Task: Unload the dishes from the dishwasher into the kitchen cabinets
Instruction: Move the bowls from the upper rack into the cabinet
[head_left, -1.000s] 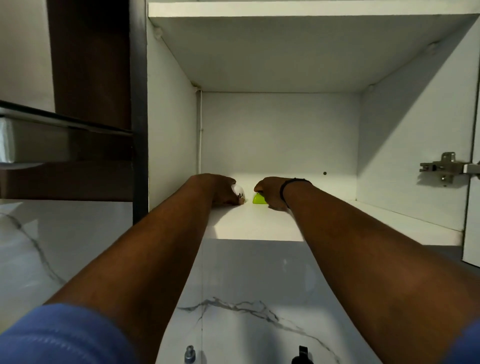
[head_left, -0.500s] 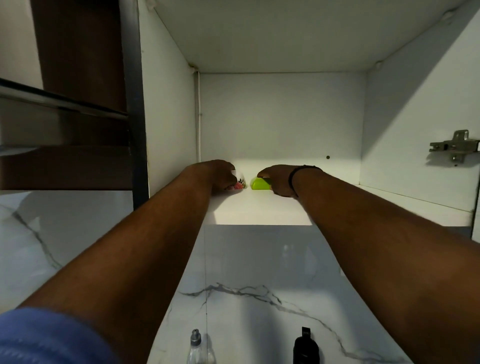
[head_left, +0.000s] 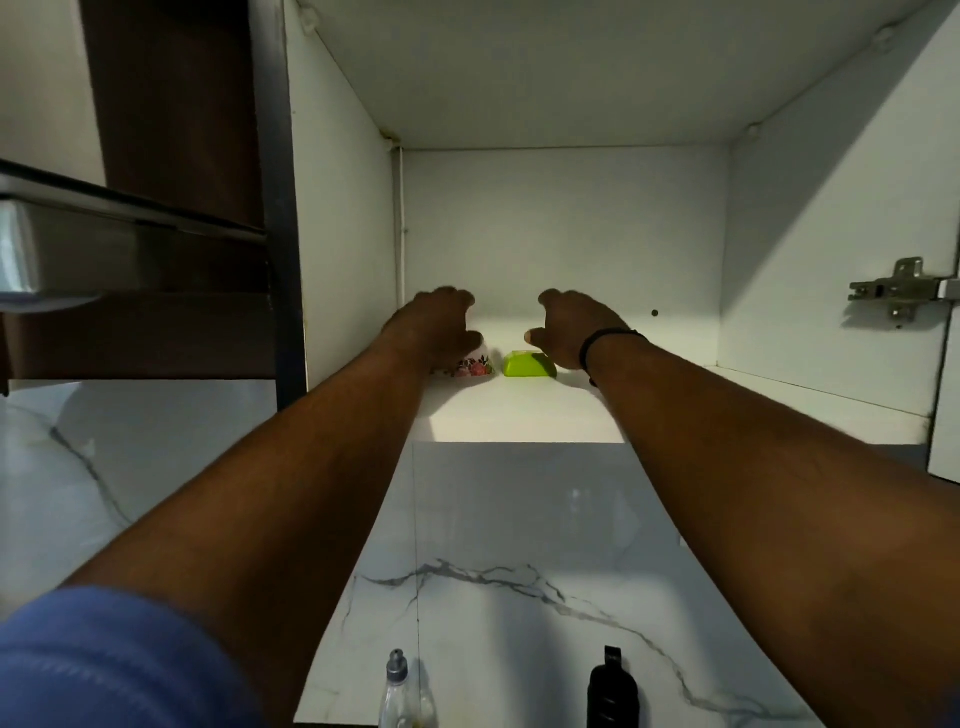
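Observation:
A small white bowl with a red flower pattern (head_left: 471, 367) sits upside down on the white cabinet shelf (head_left: 519, 421). Right beside it lies a lime-green bowl (head_left: 525, 364), also turned over. My left hand (head_left: 441, 327) hovers just above the flowered bowl with fingers spread and holds nothing. My right hand (head_left: 569, 332), a dark band on its wrist, is lifted above the green bowl, fingers apart, and partly hides its right side. Both arms reach up into the open wall cabinet.
The cabinet has white side walls and a door hinge (head_left: 893, 288) on the right. A steel range hood (head_left: 104, 244) juts out at the left. Below, against the marble backsplash (head_left: 493, 519), stand a clear bottle (head_left: 399, 691) and a black bottle (head_left: 613, 686).
Both hands have let go of the bowls and lifted off them with fingers spread. The flowered and green bowls now rest on the shelf. The view tilted slightly upward.

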